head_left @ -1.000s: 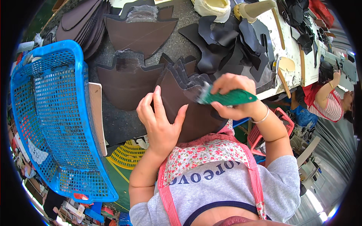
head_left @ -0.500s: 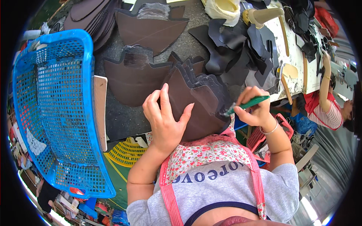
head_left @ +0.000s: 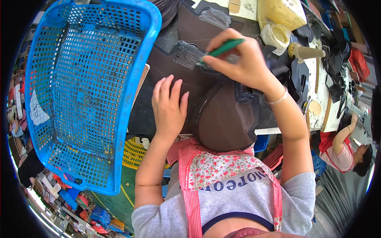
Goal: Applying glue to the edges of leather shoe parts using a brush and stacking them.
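Note:
My right hand pinches a small green-handled brush. The brush tip meets the edge of a pale, streaky patch on a dark brown, leather-like sheet piece. My left hand lies on the same piece, fingers stretched out, holding nothing. Nearer to me, a stack of similar brown cut pieces sits at the table's front edge against my apron. Another brown piece with a pale smeared patch lies farther back.
A large blue plastic basket stands close on the left. Black scraps, a cream pot, a yellow container and a tapered handle-like object are at the right. Below the table edge is a yellow basket. Another person works at far right.
My right hand has moved up and left with the brush, from the near stack to the piece behind it. My left hand has come off the stack. The view has shifted left.

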A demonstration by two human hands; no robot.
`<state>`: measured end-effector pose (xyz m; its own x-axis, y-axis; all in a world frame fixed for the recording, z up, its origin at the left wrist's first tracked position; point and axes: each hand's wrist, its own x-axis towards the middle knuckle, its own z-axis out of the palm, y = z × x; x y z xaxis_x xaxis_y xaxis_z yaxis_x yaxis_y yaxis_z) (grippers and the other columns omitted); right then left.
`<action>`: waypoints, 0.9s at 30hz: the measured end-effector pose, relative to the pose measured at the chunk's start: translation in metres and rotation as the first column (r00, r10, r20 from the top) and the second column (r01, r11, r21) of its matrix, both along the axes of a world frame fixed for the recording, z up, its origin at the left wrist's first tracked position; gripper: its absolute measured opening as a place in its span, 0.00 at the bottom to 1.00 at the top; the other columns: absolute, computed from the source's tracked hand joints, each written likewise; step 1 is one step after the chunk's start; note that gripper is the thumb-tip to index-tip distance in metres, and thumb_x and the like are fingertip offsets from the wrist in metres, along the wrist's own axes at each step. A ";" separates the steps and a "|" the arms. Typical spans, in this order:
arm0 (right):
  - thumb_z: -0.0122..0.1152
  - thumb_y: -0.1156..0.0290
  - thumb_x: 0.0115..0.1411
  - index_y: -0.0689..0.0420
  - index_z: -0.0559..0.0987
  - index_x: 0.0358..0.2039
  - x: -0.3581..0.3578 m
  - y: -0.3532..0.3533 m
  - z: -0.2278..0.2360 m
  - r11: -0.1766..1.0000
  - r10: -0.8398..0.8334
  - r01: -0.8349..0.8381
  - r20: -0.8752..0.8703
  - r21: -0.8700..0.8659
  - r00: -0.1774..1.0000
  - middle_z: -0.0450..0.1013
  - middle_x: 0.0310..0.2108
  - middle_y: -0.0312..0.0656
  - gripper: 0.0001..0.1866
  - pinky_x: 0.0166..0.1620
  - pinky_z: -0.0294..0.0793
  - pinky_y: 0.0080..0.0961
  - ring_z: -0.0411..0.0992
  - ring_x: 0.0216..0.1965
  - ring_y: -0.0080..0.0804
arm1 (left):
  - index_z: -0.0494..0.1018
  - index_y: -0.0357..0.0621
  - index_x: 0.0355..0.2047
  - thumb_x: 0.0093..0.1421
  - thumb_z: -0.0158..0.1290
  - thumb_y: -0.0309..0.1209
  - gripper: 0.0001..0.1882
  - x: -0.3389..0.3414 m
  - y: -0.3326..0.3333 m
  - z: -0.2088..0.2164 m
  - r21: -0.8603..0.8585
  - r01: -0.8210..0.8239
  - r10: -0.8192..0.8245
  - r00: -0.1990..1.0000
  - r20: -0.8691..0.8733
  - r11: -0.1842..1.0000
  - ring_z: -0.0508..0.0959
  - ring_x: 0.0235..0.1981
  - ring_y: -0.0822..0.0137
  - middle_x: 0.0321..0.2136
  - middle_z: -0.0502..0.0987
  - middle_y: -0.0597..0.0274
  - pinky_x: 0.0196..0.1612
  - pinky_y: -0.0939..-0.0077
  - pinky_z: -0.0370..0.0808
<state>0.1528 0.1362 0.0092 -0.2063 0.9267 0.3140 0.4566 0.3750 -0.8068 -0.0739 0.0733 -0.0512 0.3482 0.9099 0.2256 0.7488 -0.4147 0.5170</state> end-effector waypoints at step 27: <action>0.62 0.58 0.61 0.62 0.75 0.28 0.132 0.011 0.029 0.505 -0.862 0.838 0.173 0.207 0.477 0.76 0.20 0.43 0.18 0.22 0.68 0.24 0.71 0.16 0.27 | 0.71 0.45 0.50 0.59 0.57 0.36 0.19 -0.002 -0.011 -0.008 0.077 -0.007 0.026 0.969 -0.246 0.997 0.66 0.51 0.50 0.50 0.69 0.54 0.52 0.55 0.64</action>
<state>0.2845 0.1470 0.0377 0.5946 0.6607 0.4583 0.7463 -0.2413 -0.6203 -0.0761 0.0625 -0.0590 0.3869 0.8997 0.2022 0.8564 -0.4319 0.2830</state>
